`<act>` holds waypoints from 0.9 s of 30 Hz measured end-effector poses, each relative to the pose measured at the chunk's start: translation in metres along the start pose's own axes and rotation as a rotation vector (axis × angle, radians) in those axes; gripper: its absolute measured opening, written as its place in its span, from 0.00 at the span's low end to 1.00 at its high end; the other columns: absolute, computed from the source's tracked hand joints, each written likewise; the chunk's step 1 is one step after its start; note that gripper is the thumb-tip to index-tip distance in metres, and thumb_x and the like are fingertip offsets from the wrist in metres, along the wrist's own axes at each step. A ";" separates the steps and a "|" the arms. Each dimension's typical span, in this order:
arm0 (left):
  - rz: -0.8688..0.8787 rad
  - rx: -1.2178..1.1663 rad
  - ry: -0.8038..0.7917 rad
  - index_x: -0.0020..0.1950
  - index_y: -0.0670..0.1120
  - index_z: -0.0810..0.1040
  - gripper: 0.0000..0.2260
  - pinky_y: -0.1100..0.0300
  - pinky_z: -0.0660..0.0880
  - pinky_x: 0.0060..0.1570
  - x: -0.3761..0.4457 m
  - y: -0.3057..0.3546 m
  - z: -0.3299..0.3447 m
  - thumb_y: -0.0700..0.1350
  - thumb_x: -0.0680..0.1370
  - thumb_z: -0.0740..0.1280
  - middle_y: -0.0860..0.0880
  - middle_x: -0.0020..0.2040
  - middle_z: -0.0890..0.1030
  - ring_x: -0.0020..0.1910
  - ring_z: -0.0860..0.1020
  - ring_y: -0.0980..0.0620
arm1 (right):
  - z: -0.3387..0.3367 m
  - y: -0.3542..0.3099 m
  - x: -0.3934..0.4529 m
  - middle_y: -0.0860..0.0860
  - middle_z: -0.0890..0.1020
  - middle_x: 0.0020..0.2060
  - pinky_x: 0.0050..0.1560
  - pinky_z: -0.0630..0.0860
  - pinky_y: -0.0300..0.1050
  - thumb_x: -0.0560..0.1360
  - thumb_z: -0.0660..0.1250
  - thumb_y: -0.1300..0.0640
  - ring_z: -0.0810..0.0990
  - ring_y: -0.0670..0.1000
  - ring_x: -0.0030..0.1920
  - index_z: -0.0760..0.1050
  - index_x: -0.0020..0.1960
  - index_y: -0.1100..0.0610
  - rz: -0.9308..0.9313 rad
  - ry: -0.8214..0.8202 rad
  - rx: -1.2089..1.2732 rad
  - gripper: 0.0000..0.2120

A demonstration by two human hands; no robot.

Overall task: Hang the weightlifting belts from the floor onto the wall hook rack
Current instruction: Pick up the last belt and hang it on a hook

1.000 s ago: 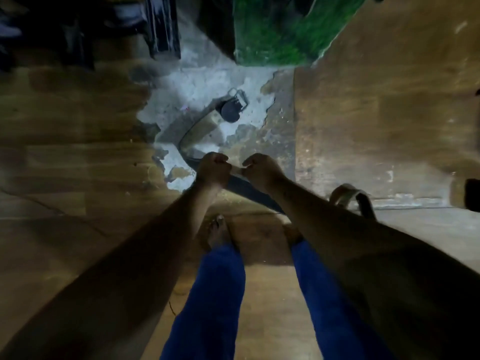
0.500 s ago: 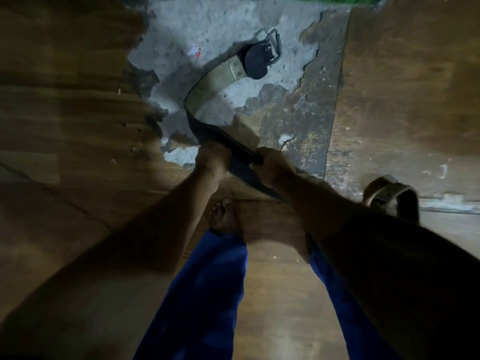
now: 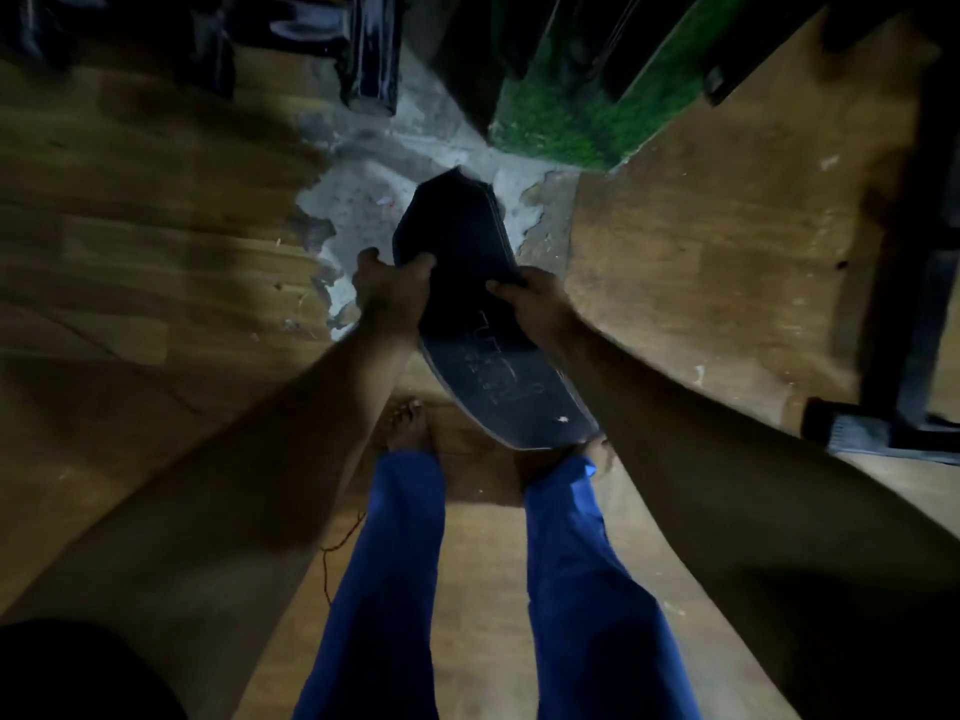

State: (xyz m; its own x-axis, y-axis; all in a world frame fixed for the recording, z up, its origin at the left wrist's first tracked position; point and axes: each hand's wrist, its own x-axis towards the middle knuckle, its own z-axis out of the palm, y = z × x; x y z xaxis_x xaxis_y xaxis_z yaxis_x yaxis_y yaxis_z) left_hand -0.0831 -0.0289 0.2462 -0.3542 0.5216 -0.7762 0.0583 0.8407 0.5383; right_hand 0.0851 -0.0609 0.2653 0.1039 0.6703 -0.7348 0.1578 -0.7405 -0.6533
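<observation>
Bottom of frame: my legs in blue trousers, bare feet on the worn wood-look floor.

Just above them, centre frame: wide black leather weightlifting belt, off the floor, held between both hands. Broad back panel with faint lettering faces up toward me; near end hangs over my right foot, far end folds over at frame centre above the bare grey concrete patch.

Grip: my left hand has fingers curled over the belt's left edge, thumb side wrapped on it. My right hand pinches the right edge, thumb on top. Both closed on the belt, nothing slack.

Status, my read: pickup of this belt done. Hanging not done. No wall hook rack visible here, so carry and hook-on are still ahead. Can't tell the buckle end from this angle. Other belts: none visible on the floor.

Far: green turf strip upper centre, dark equipment legs upper left, black frame base right edge.
</observation>
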 end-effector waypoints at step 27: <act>0.718 -0.305 -0.545 0.64 0.45 0.79 0.12 0.52 0.81 0.56 -0.453 0.284 -0.134 0.40 0.80 0.69 0.45 0.58 0.85 0.57 0.84 0.47 | -0.171 -0.359 -0.387 0.53 0.88 0.40 0.42 0.81 0.40 0.81 0.68 0.57 0.87 0.49 0.40 0.83 0.44 0.57 -0.629 -0.133 0.221 0.09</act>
State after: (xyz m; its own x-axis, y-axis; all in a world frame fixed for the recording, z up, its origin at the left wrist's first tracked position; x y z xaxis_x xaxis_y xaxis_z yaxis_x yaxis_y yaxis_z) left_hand -0.0313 -0.0456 0.7948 0.1602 0.9595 -0.2315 -0.1812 0.2592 0.9487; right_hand 0.1563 -0.0464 0.8159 -0.0661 0.9756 -0.2094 -0.0569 -0.2132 -0.9753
